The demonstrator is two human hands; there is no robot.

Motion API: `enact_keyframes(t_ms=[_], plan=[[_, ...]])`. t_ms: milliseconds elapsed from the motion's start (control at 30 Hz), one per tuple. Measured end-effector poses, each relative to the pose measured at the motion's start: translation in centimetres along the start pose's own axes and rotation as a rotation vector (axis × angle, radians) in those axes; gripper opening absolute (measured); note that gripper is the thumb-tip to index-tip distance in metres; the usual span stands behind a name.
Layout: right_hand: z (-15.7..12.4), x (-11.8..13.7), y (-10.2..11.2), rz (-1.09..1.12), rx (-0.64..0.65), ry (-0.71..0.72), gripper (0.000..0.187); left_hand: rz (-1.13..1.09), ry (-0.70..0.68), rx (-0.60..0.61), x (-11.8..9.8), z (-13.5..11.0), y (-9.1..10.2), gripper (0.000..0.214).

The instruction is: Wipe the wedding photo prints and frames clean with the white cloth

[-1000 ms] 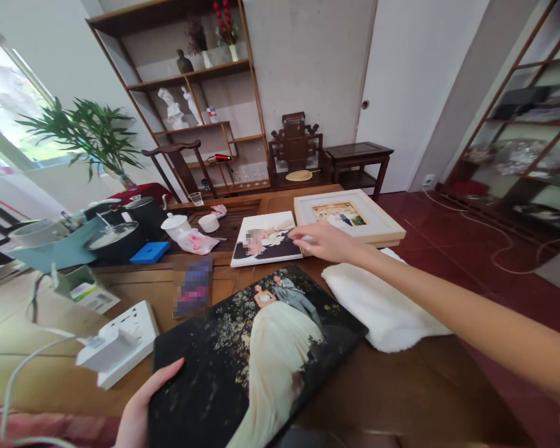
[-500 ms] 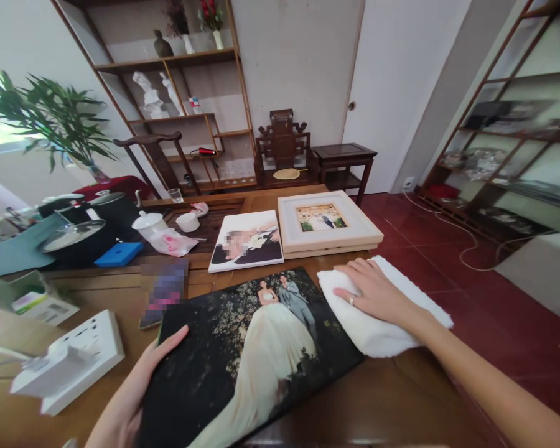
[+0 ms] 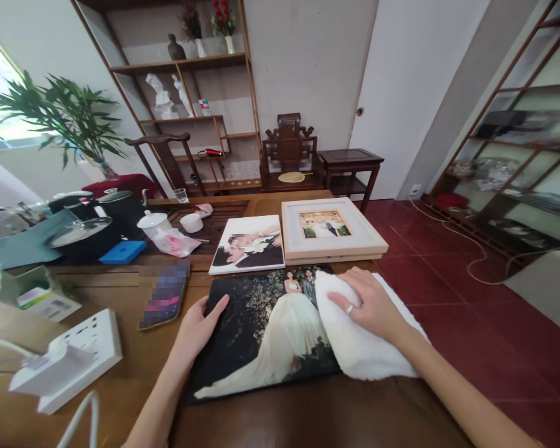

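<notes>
A dark wedding photo panel (image 3: pixel 252 336) lies on the wooden table in front of me, showing a couple with a long pale dress. My left hand (image 3: pixel 200 330) grips its left edge, thumb on top and the other fingers mostly hidden. A white towel (image 3: pixel 359 348) covers the panel's right end and spills over toward the table's right edge. On the towel rests my right hand (image 3: pixel 366 302), wearing a ring, its fingers curled into the cloth. Just behind stand a white-edged photo panel (image 3: pixel 249 246) and a light wooden frame (image 3: pixel 333 249) with a small picture.
At the left sit a power strip (image 3: pixel 81 361), an open carton (image 3: pixel 42 295), a phone (image 3: pixel 165 298) and a blue box (image 3: pixel 122 252). A lidded black pan (image 3: pixel 81 239), a white teapot (image 3: pixel 153 223) and a white cup (image 3: pixel 191 223) stand farther back. Red tiled floor (image 3: pixel 415 274) lies beyond the table.
The panel has moved away from me and to the right, now lying flatter, with my left hand still on it. The towel and my right hand have come left onto its right end.
</notes>
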State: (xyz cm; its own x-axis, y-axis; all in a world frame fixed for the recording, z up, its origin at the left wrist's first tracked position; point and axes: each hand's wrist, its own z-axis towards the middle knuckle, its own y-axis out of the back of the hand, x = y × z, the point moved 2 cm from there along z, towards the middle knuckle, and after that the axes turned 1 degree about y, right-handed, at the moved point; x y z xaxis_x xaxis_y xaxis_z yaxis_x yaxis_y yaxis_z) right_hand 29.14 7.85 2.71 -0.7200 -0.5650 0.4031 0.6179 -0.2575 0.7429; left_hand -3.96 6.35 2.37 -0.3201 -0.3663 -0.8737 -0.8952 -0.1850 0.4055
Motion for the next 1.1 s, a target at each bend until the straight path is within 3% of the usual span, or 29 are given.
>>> enact_keyframes(t_ms=[167,633,1100], plan=[[-1.2,-0.1,-0.6,-0.045,-0.035,0.070,0.022,0.233,-0.092,-0.050,0.6,0.8,-0.1,0.059],[-2.1,-0.1,-0.3,-0.069,-0.166,0.168,0.019,0.224,-0.117,-0.073,0.9,0.1,-0.3,0.058],[-2.3,0.4,-0.1,-0.112,-0.197,0.130,0.022,0.303,-0.163,-0.107,-0.2,0.0,-0.3,0.064]])
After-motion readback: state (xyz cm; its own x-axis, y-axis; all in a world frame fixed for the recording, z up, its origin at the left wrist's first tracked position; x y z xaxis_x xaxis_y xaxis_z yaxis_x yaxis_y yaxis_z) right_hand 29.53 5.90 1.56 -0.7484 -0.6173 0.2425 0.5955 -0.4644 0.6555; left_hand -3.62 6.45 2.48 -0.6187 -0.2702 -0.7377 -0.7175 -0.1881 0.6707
